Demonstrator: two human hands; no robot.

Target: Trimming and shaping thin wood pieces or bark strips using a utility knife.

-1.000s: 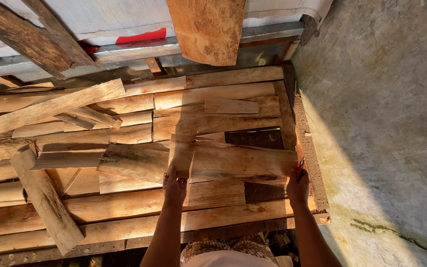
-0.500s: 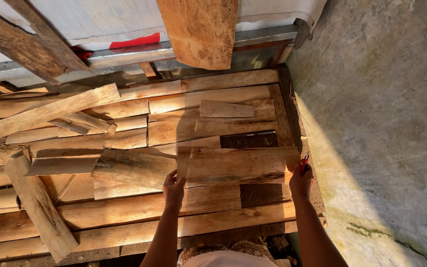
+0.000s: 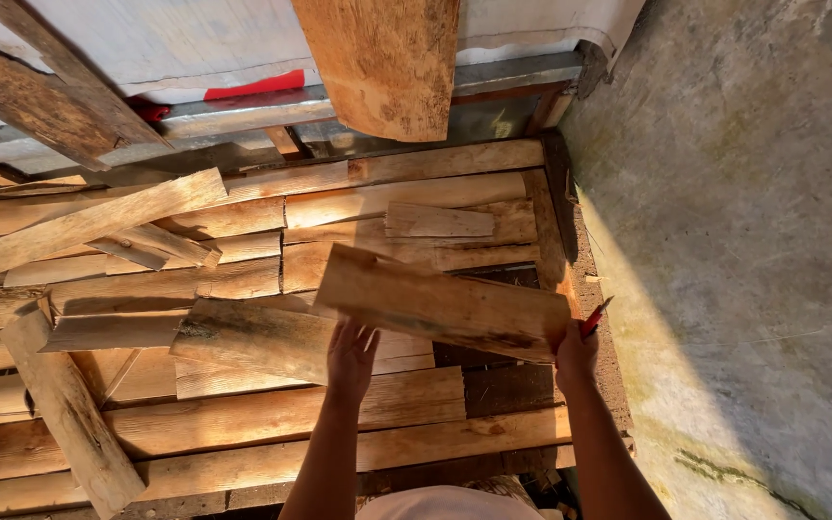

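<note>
Two hands, left hand [image 3: 351,349] and right hand [image 3: 575,354], grip closed on plank [image 3: 440,303] ends, above woodpile [image 3: 243,385]

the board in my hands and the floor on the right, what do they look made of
The board: rough-sawn, unfinished wood, by its visible grain, pale colour and uneven edges. The floor: probably bare concrete, grey, mottled and matte, with faint stains.

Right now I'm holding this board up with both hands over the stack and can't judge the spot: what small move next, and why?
Probably lower the board gently onto the stack of planks. Your left hand and right hand hold its near edge while it hangs tilted above the planks. The dark gap by your right hand looks open, so keep it level.
</note>
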